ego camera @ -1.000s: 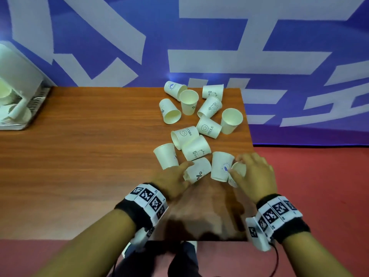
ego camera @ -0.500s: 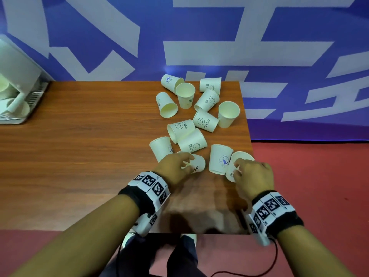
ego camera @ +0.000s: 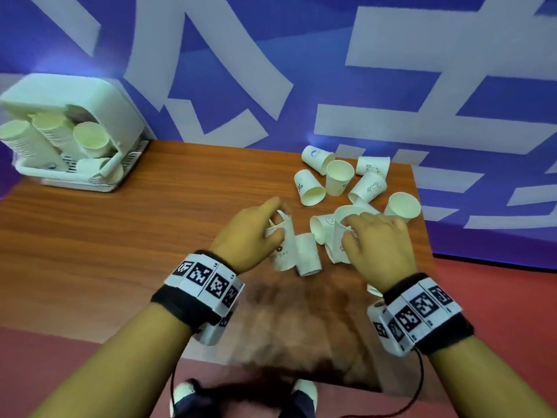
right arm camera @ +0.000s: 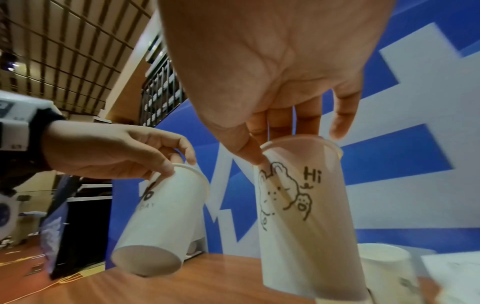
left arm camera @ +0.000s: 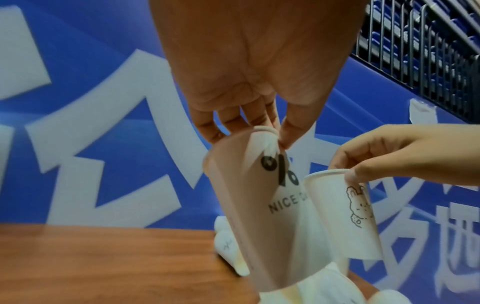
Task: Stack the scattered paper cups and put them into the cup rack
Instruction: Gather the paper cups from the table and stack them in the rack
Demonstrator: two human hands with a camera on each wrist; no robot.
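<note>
Several white paper cups [ego camera: 340,176] lie scattered on the right part of the wooden table [ego camera: 120,251]. My left hand [ego camera: 275,220] pinches the rim of a "NICE DAY" cup [left arm camera: 259,205], held tilted above the table. Beside it, my right hand [ego camera: 349,229] pinches the rim of a "Hi" bear cup [right arm camera: 298,216], also lifted, mouth up. The two held cups hang close together without touching. Under them an upturned cup [ego camera: 307,254] stands on the table. The white cup rack [ego camera: 69,131] stands at the far left with stacked cups in it.
The table's right edge [ego camera: 422,230] runs close to the cup pile, with red floor [ego camera: 497,297] beyond it. A blue and white banner wall [ego camera: 301,70] stands behind the table. Bare wood lies between the rack and the cups.
Each hand has taken hold of a cup by its rim and lifted it off the table. The head view has swung left, bringing the rack into fuller view.
</note>
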